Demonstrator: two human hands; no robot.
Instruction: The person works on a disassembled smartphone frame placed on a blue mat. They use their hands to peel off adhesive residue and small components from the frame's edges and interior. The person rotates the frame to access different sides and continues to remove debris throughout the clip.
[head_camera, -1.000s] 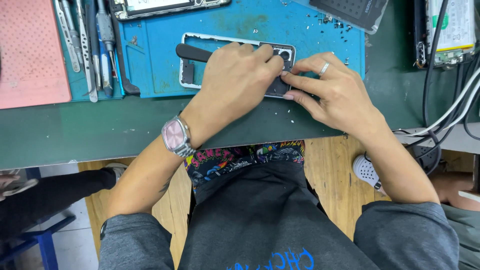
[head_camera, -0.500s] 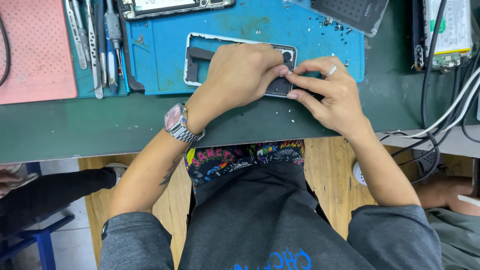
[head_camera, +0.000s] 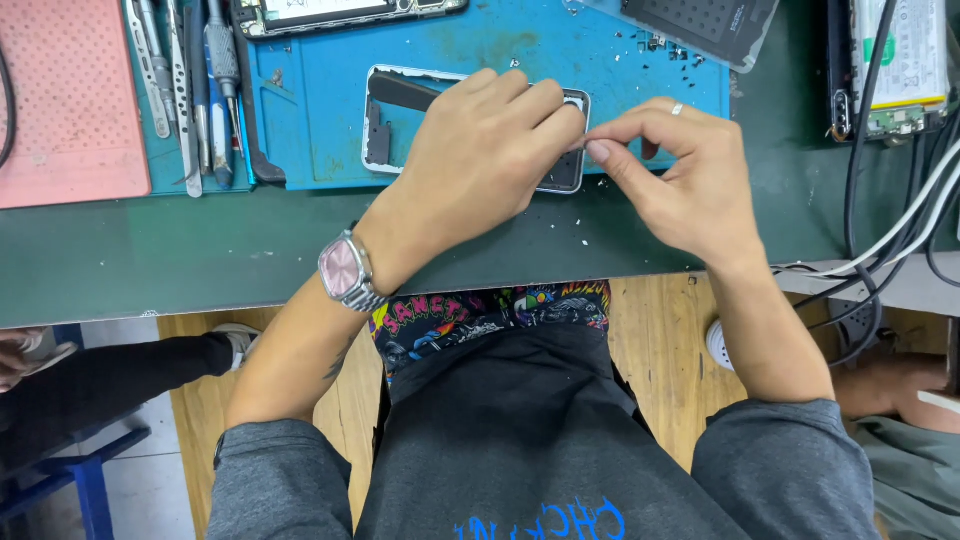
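On the blue mat (head_camera: 480, 60), my hands meet at the phone frame (head_camera: 385, 120).
Left hand (head_camera: 480, 170) presses it flat, fingers together; right hand (head_camera: 680, 185) pinches closed at its right end, frame lying left-right.

Left hand (head_camera: 480, 160) on phone frame (head_camera: 400, 110), right hand (head_camera: 680, 180) pinching beside it.

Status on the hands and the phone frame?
Left hand pressing down on phone frame. Right hand pinching at its right corner. Tweezers lie left, nothing blocking.
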